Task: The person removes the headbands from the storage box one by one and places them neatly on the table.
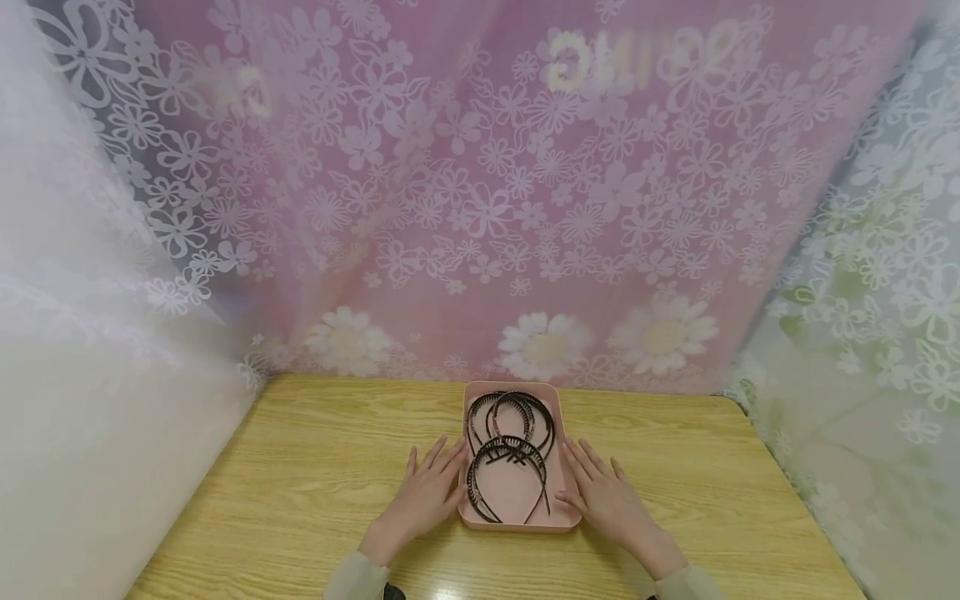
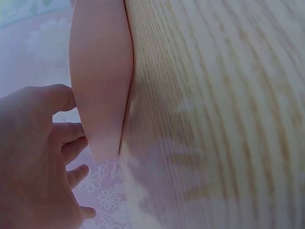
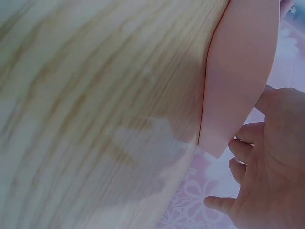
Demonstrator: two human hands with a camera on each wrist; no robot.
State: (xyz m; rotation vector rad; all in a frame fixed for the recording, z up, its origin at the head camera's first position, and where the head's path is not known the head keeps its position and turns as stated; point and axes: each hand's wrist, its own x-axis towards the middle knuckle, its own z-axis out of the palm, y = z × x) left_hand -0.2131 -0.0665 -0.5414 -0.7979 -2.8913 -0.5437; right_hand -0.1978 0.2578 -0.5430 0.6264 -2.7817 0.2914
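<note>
A pink tray (image 1: 510,504) stands on the table with several black headbands (image 1: 545,475) in it. The headbands overlap, some toothed along the inside, in a far group and a near group. My left hand (image 1: 426,493) touches the tray's left side with its fingers spread and fairly straight. On the opposite side, my right hand (image 1: 611,504) rests against the tray wall in much the same way. In the left wrist view, thumb and fingers meet the upper edge of the tray wall (image 2: 101,71). The right wrist view shows fingertips at the other wall (image 3: 240,71).
The wood-grain table (image 1: 337,450) extends on both sides of the tray. Behind it hangs a pink curtain (image 1: 450,208) with white flowers, close to the tray's far end. Pale sheets (image 1: 97,375) enclose the left and right sides.
</note>
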